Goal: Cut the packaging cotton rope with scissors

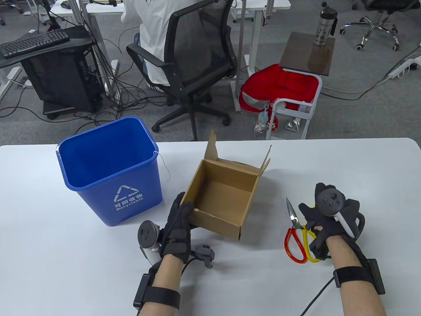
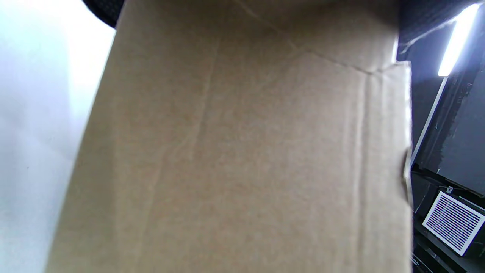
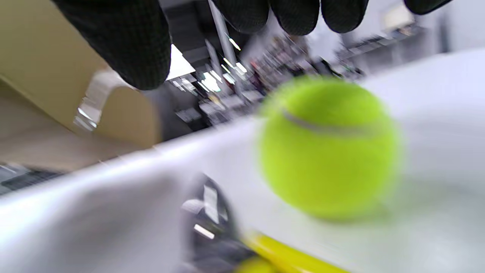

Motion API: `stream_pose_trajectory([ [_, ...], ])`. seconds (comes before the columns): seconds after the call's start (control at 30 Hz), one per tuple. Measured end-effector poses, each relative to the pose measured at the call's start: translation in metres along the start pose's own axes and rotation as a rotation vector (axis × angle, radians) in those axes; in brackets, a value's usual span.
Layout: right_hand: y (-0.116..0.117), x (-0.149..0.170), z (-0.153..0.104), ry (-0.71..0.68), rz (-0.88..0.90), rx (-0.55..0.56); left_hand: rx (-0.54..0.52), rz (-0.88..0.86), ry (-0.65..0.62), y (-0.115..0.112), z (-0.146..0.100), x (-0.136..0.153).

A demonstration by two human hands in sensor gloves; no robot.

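Observation:
The scissors (image 1: pixel 296 230), with one red and one yellow handle, lie closed on the white table (image 1: pixel 65 263), blades pointing away. My right hand (image 1: pixel 310 217) hovers over their yellow handle, fingers spread. In the right wrist view its fingertips (image 3: pixel 295 15) hang clear above a yellow-green tennis ball (image 3: pixel 327 146) on the table, with the yellow handle (image 3: pixel 288 258) below. A thin pale rope (image 1: pixel 164 166) hangs from the rim of the blue bin (image 1: pixel 111 177). My left hand (image 1: pixel 182 202) rests against the near-left corner of the open cardboard box (image 1: pixel 223 194), whose wall (image 2: pixel 242 151) fills the left wrist view.
The blue recycling bin stands at the table's left, close to the box. The box is open and looks empty, its flaps standing up at the back. Beyond the far table edge are an office chair (image 1: pixel 194 59) with a seated person and a white cart (image 1: pixel 296 108).

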State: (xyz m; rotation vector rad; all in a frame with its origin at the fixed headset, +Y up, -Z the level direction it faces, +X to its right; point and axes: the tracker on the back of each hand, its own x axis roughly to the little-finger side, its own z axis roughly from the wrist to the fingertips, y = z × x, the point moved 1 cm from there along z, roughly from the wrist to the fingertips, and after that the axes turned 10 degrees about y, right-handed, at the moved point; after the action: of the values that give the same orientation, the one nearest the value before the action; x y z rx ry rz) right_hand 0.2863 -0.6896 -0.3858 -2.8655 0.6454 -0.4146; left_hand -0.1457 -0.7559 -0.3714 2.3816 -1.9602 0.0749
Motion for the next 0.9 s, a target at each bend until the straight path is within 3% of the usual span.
stream_pose_trajectory([
  [0.07, -0.009, -0.017, -0.019, -0.181, 0.129, 0.059, -0.003, 0.008, -0.002, 0.001, 0.0, 0.0],
  [0.27, -0.005, -0.048, -0.062, -0.396, 0.34, 0.035, -0.008, 0.016, -0.006, 0.002, 0.0, 0.002],
  [0.43, 0.011, -0.057, -0.074, -0.465, 0.39, -0.018, -0.003, 0.027, -0.003, 0.002, 0.001, 0.003],
  [0.53, 0.01, -0.057, -0.077, -0.481, 0.402, 0.025, 0.004, 0.026, 0.0, 0.001, 0.002, 0.003],
  [0.9, 0.016, -0.051, -0.077, -0.467, 0.399, 0.023, 0.019, 0.036, -0.02, -0.002, 0.0, -0.002],
])
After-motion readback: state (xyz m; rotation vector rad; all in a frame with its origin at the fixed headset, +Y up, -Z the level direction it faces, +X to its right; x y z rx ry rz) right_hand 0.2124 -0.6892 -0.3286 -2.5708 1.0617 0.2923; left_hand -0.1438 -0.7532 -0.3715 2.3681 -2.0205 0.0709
